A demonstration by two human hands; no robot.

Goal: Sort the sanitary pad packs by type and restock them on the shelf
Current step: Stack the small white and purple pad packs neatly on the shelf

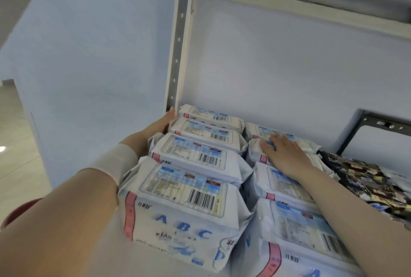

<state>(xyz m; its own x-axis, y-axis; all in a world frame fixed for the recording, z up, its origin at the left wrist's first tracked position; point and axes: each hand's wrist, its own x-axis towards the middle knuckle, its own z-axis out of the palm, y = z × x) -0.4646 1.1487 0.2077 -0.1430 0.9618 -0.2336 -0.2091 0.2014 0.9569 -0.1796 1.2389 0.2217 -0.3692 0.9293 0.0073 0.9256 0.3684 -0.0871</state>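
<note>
From the head view, two rows of white ABC packs (193, 154) fill the centre of the frame on the shelf (179, 38), with dark packs (364, 178) at right. Our left hand (159, 126) lies flat against the left row's side, and our right hand (287, 156) presses straight-fingered on the right row. Neither hand grasps anything; we're likely squaring the rows.

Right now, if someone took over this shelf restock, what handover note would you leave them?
Left hand: pressed against the left side of the left row of white-and-blue plastic pad packs, near the back.
Right hand: open, resting flat on top of the right row.
Done: two white rows shelved; dark patterned packs lie to their right.
Left: probably square up the rows.
</note>
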